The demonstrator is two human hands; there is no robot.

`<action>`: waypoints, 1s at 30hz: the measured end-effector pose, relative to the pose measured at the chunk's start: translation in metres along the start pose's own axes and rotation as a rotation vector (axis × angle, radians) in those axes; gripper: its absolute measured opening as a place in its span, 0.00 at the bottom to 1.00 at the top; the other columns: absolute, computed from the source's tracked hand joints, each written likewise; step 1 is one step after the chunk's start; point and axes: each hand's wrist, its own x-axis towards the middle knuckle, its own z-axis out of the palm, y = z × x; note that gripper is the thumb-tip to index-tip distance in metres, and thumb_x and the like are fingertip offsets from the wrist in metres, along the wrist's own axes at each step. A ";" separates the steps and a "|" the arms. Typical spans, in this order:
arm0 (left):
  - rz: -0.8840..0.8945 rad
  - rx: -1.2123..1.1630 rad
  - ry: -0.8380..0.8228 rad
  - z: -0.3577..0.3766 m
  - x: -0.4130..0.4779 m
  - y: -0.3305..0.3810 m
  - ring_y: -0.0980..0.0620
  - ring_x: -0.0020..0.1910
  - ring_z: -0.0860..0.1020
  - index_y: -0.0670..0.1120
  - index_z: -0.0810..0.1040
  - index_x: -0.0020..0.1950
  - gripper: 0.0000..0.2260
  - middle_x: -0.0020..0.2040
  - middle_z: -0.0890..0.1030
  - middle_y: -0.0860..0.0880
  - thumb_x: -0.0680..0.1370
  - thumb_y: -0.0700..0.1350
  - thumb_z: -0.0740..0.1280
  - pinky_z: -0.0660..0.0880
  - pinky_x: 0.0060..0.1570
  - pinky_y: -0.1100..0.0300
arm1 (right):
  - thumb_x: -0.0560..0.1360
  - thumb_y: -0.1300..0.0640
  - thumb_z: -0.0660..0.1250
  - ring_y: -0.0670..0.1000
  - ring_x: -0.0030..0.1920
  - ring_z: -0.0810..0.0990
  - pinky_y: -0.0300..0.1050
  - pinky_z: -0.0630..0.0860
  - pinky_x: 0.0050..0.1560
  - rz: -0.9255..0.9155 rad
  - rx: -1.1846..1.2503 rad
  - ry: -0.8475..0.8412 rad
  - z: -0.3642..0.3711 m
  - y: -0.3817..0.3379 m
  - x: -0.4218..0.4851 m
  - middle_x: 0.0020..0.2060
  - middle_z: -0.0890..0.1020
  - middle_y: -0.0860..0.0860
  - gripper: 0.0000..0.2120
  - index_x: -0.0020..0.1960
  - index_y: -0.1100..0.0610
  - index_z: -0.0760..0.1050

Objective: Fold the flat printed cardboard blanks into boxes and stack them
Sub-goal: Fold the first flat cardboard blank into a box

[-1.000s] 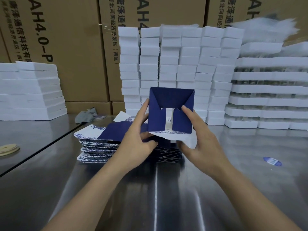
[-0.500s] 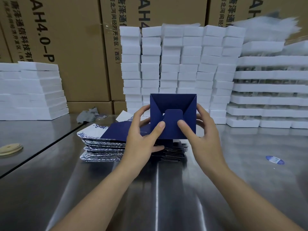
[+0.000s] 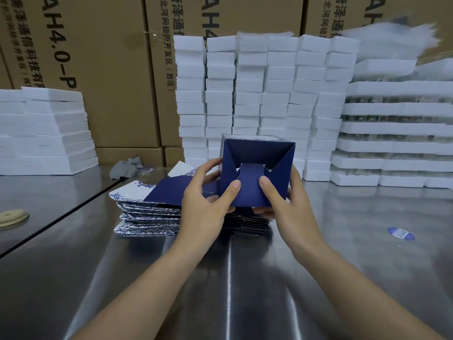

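Steel table (image 3: 73,266) carries the blank pile (image 3: 149,212), many flats left to fold. Over its right end, left hand (image 3: 203,204) grips a half-formed box (image 3: 257,153), right hand (image 3: 291,207) grips too, both thumbs pressing its flap in. I see no finished boxes stacked.

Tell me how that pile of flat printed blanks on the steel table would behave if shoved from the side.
The pile of blanks would probably shear rather than move as one: its sheets lie fanned and uneven. It likely slides easily, since the table is smooth, shiny metal. Single blanks look thin, so probably light and bendy.
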 end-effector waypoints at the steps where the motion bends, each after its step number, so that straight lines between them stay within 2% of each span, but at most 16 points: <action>1: 0.007 0.004 0.002 0.000 0.000 0.000 0.50 0.49 0.88 0.70 0.79 0.60 0.21 0.59 0.85 0.61 0.79 0.43 0.77 0.85 0.43 0.56 | 0.81 0.44 0.73 0.50 0.56 0.87 0.56 0.87 0.51 -0.005 0.010 0.017 0.000 0.000 0.000 0.60 0.85 0.40 0.27 0.76 0.33 0.67; 4: 0.020 0.011 0.009 0.000 0.000 -0.002 0.50 0.48 0.88 0.70 0.78 0.59 0.21 0.58 0.84 0.61 0.79 0.43 0.77 0.86 0.44 0.55 | 0.80 0.46 0.75 0.48 0.56 0.87 0.55 0.87 0.49 -0.006 0.022 0.052 0.001 0.001 0.000 0.58 0.85 0.40 0.29 0.76 0.33 0.67; 7: 0.026 0.009 0.006 0.000 0.001 -0.001 0.50 0.49 0.88 0.68 0.78 0.61 0.21 0.60 0.84 0.60 0.79 0.44 0.77 0.86 0.45 0.55 | 0.80 0.46 0.74 0.50 0.51 0.88 0.57 0.87 0.48 -0.008 0.005 0.057 0.000 0.000 0.000 0.58 0.85 0.43 0.29 0.76 0.33 0.67; 10: 0.034 0.014 -0.016 0.000 -0.001 0.002 0.49 0.50 0.88 0.69 0.77 0.62 0.20 0.61 0.83 0.63 0.79 0.46 0.77 0.86 0.45 0.54 | 0.80 0.43 0.73 0.55 0.46 0.89 0.60 0.87 0.49 0.001 -0.003 0.038 -0.001 -0.001 -0.001 0.59 0.84 0.43 0.28 0.77 0.35 0.67; 12: 0.031 0.003 -0.034 0.001 -0.002 0.004 0.50 0.51 0.88 0.69 0.77 0.63 0.20 0.62 0.82 0.65 0.79 0.48 0.76 0.86 0.45 0.54 | 0.81 0.43 0.72 0.54 0.49 0.89 0.61 0.86 0.51 -0.006 -0.009 0.026 0.000 -0.002 -0.002 0.60 0.84 0.42 0.25 0.76 0.37 0.69; 14: 0.019 -0.029 -0.056 0.003 -0.003 0.008 0.54 0.54 0.87 0.67 0.77 0.65 0.18 0.63 0.81 0.65 0.78 0.53 0.76 0.86 0.46 0.53 | 0.82 0.43 0.70 0.49 0.57 0.87 0.62 0.85 0.55 -0.019 -0.014 0.021 0.002 -0.003 -0.003 0.61 0.84 0.40 0.20 0.73 0.38 0.72; 17: -0.025 -0.071 -0.083 0.005 -0.004 0.013 0.54 0.59 0.85 0.68 0.78 0.65 0.16 0.66 0.80 0.61 0.77 0.60 0.72 0.86 0.47 0.52 | 0.82 0.38 0.67 0.44 0.58 0.85 0.62 0.85 0.53 0.001 0.005 0.016 0.001 -0.006 -0.002 0.60 0.85 0.39 0.17 0.70 0.37 0.74; 20: 0.001 -0.046 -0.083 0.004 -0.005 0.011 0.50 0.57 0.86 0.66 0.77 0.67 0.18 0.67 0.79 0.60 0.80 0.51 0.73 0.86 0.50 0.46 | 0.81 0.38 0.67 0.44 0.57 0.85 0.59 0.86 0.49 0.005 0.026 0.019 0.000 -0.010 -0.003 0.59 0.85 0.40 0.16 0.68 0.38 0.75; 23: 0.063 0.049 -0.070 0.004 -0.005 0.010 0.47 0.55 0.87 0.71 0.75 0.66 0.24 0.67 0.78 0.65 0.81 0.43 0.75 0.85 0.53 0.43 | 0.82 0.44 0.70 0.49 0.51 0.86 0.60 0.84 0.45 -0.024 0.020 0.043 0.000 -0.013 -0.004 0.55 0.86 0.41 0.13 0.66 0.41 0.77; 27: 0.078 0.098 -0.055 0.003 -0.005 0.009 0.47 0.57 0.86 0.73 0.73 0.66 0.25 0.66 0.77 0.67 0.80 0.44 0.75 0.84 0.55 0.43 | 0.83 0.47 0.69 0.56 0.49 0.84 0.62 0.83 0.44 -0.044 -0.012 0.040 0.001 -0.013 -0.005 0.52 0.86 0.41 0.11 0.65 0.42 0.78; 28: 0.079 0.106 -0.054 0.003 -0.005 0.009 0.47 0.57 0.86 0.72 0.73 0.66 0.25 0.66 0.77 0.68 0.80 0.45 0.75 0.85 0.55 0.43 | 0.83 0.47 0.69 0.55 0.49 0.84 0.62 0.84 0.44 -0.047 -0.018 0.039 0.001 -0.013 -0.005 0.52 0.86 0.41 0.10 0.65 0.42 0.78; 30: 0.082 0.095 -0.060 0.004 -0.006 0.009 0.49 0.56 0.86 0.71 0.73 0.67 0.24 0.66 0.77 0.68 0.81 0.46 0.75 0.85 0.53 0.46 | 0.83 0.42 0.68 0.49 0.50 0.86 0.55 0.85 0.44 -0.050 -0.029 0.027 0.001 -0.013 -0.005 0.54 0.86 0.40 0.11 0.65 0.39 0.78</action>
